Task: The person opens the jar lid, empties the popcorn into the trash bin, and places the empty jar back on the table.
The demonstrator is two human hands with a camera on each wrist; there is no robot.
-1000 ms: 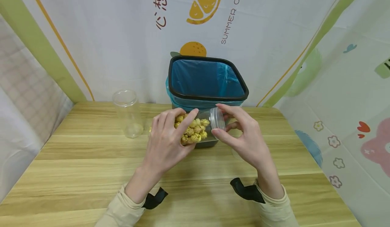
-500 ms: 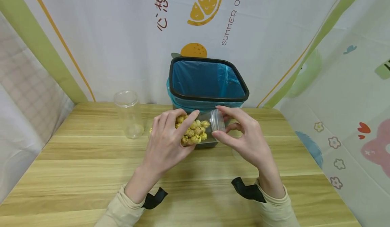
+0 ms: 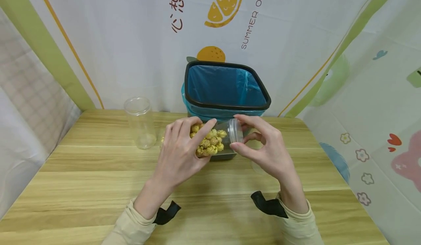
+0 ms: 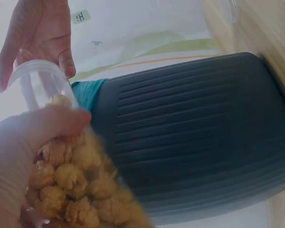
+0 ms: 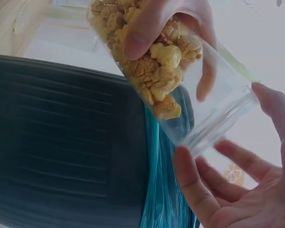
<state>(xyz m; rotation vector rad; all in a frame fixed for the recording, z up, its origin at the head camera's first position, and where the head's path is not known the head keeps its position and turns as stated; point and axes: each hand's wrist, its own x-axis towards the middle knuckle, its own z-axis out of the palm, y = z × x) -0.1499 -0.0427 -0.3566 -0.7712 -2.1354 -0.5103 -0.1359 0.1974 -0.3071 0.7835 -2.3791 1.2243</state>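
Observation:
A clear plastic jar (image 3: pixel 227 146) of yellow popcorn (image 3: pixel 209 142) lies tilted on its side in the air, in front of the bin. My left hand (image 3: pixel 181 150) grips its body, thumb and fingers around it. At its right end, my right hand (image 3: pixel 266 150) holds the ridged clear rim between thumb and fingers. The right wrist view shows the fingertips spread around that rim (image 5: pixel 223 121), with the palm off it. Whether a clear lid covers the mouth cannot be told. The popcorn (image 4: pixel 76 185) sits toward the jar's base, partly hidden by my left hand.
A dark bin (image 3: pixel 227 108) with a blue liner (image 3: pixel 213 84) stands behind the hands. To the left, a clear jar (image 3: pixel 139 124) stands upright on the wooden table (image 3: pixel 82 186). Right of the jar, a faint clear round object (image 3: pixel 258 167) lies partly behind my right hand. Printed curtains surround the table.
The jar's rim end has dipped very slightly, with my right hand following it. Both hands keep their holds, and the popcorn stays in the jar.

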